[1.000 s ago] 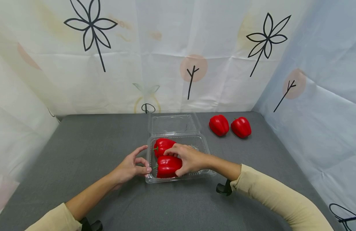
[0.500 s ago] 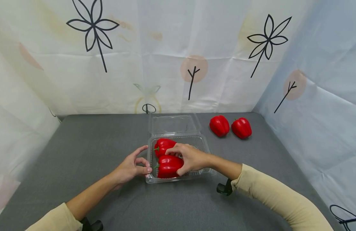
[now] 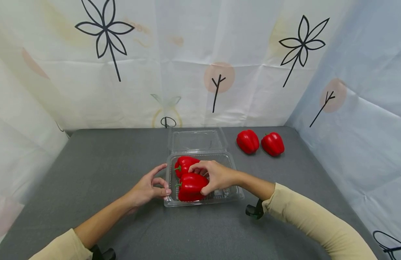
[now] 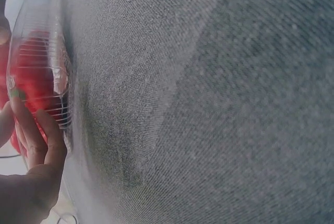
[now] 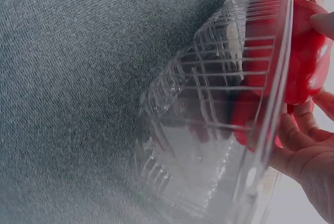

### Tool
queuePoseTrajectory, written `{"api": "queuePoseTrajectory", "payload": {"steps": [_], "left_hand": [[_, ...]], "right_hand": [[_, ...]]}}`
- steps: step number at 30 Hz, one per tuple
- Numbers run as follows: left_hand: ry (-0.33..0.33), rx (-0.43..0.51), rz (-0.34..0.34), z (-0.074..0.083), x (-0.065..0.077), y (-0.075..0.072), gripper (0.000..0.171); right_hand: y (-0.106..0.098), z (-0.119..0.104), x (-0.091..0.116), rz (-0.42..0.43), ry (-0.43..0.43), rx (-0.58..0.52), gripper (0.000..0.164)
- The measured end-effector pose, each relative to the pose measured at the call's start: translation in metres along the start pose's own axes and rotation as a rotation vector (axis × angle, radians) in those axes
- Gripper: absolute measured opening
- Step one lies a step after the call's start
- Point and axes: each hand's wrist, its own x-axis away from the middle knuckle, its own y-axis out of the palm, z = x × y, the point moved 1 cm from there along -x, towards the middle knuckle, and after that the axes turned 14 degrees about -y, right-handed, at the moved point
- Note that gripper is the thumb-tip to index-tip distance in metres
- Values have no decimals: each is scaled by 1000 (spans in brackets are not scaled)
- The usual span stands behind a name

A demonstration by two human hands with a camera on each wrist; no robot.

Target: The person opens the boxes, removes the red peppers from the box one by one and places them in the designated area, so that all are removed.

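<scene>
In the head view, my right hand (image 3: pixel 218 176) grips a red bell pepper (image 3: pixel 190 189) in the front part of a clear plastic clamshell container (image 3: pixel 200 203). Its thumb is on the near side and the fingers are over the far side. A second red bell pepper (image 3: pixel 184 164) lies just behind, partly covered by the fingers. Both green stems point left. My left hand (image 3: pixel 151 186) holds the container's left edge, thumb at the rim; in the left wrist view its fingers (image 4: pixel 49 132) lie along the outer wall. The right wrist view shows the held pepper (image 5: pixel 308 51) above the rim.
The container's hinged lid (image 3: pixel 197 140) lies folded back toward the rear curtain (image 3: pixel 187 72). To its right, two more red bell peppers, one on the left (image 3: pixel 247 141) and one on the right (image 3: pixel 273 144), sit on the grey cloth-covered table (image 3: pixel 122 155).
The right hand and the front pepper have shifted slightly right, the pepper's stem end now a little higher. The left hand stays at the container's edge.
</scene>
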Motion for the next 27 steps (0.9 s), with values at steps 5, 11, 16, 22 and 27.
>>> {"api": "queuePoseTrajectory", "payload": {"steps": [5,11,16,22,27], "left_hand": [[-10,10,1,0,0,0,90],[-19,26,-10,-2,0,0,91],[-18,33,-19,-2,0,3,91],[-18,38,-16,-2,0,5,90],[-13,39,-12,-2,-1,6,89]], "right_hand": [[-1,0,1,5,7,-46,57],[-1,0,5,20,1,-101,56],[-2,-1,9,31,-22,-92,56],[-7,-10,15,57,-35,-81,60],[-11,-19,23,57,-47,-68,62]]}}
